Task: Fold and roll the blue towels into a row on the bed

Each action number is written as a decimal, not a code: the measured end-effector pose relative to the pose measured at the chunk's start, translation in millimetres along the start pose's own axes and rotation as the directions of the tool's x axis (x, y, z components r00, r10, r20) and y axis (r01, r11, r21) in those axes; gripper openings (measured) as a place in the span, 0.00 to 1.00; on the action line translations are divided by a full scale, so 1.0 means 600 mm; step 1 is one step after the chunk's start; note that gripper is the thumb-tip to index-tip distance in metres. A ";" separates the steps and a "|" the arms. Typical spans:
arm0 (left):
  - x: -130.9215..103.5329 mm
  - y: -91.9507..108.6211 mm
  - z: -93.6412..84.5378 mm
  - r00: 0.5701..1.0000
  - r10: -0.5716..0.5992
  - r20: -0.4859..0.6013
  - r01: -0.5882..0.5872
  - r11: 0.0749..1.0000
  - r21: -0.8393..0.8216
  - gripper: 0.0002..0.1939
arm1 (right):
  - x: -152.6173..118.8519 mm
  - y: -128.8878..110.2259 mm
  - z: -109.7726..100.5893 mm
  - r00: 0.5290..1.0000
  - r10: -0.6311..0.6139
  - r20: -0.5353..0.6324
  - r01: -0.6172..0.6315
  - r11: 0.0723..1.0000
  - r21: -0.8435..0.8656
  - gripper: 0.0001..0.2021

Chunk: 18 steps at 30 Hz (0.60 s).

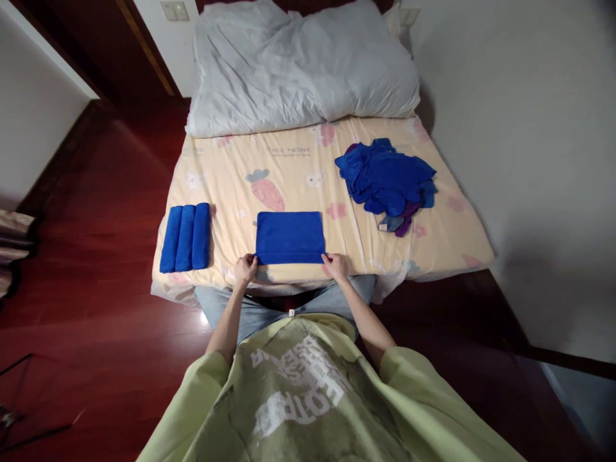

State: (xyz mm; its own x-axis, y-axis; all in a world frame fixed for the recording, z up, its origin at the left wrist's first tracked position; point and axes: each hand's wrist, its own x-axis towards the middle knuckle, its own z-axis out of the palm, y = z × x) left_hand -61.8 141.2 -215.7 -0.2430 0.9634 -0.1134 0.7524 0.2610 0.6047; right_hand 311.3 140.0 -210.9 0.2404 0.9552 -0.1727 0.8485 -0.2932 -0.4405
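Note:
A blue cloth (290,236) lies flat on the bed in a rectangle, with a narrow fold along its near edge. My left hand (246,267) pinches the near left corner of this cloth. At the near right corner, my right hand (335,265) is closed on the cloth in the same way. Three rolled blue cloths (185,237) lie side by side on the left of the bed. A loose heap of blue cloths (385,176), with some purple ones in it, is at the right.
The bed (221,176) has a yellow patterned sheet, and a grey-white quilt (303,67) is bunched at its far end. A wall (520,147) runs along the right. Dark red floor (110,212) shows at the left.

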 end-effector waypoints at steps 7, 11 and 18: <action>0.001 0.002 0.003 0.999 0.041 -0.019 -0.040 0.999 0.032 0.15 | 0.000 -0.005 -0.004 0.998 0.052 0.020 -0.052 0.999 0.014 0.21; -0.001 0.000 0.005 0.995 0.084 -0.046 -0.082 0.995 0.050 0.15 | 0.001 -0.006 -0.002 0.999 0.053 0.009 -0.053 0.998 0.025 0.20; -0.015 0.006 0.005 0.976 0.140 -0.168 -0.128 0.988 0.084 0.10 | -0.018 -0.003 -0.001 0.987 -0.079 -0.142 0.091 0.993 0.081 0.12</action>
State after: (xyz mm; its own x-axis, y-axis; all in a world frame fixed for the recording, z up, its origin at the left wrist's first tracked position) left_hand -55.2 133.6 -214.8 -0.2346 0.9662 0.1069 0.8263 0.1403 0.5455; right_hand 307.5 130.1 -207.8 0.2369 0.9715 -0.0102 0.8262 -0.2070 -0.5240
